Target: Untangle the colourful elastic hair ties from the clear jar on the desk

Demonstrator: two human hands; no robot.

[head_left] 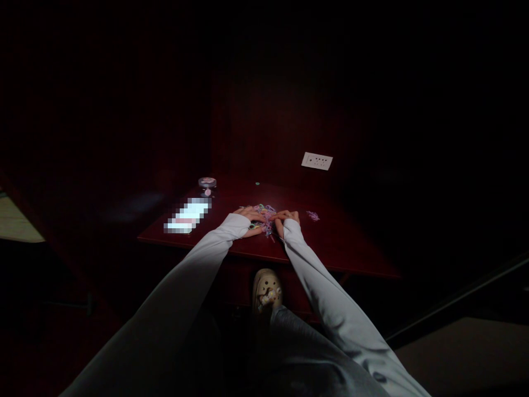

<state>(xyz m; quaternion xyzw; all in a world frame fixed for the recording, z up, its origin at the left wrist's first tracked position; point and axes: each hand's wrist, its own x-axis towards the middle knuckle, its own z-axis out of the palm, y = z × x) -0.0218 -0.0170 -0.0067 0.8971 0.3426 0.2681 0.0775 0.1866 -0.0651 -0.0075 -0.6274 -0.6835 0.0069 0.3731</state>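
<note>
A loose heap of small coloured elastic hair ties [268,211], in purple, pink, green and yellow, lies on the dark red tabletop [256,251] between my hands. My left hand [250,216] rests at the heap's left side, its fingers and thumb spread apart around the bands. From the right, my right hand [286,217] reaches in with a forefinger at the heap's edge, the thumb apart below it. No band can be made out in its fingers. Farther right lies a smaller bunch of purple hair ties [313,215].
A small round lidded jar [207,184] stands at the back left, with a bright phone screen [188,215], blurred out, in front of it. One green band [257,183] lies near the back wall. A white socket plate [317,161] is on that wall. Below the table edge shows a clog [266,286].
</note>
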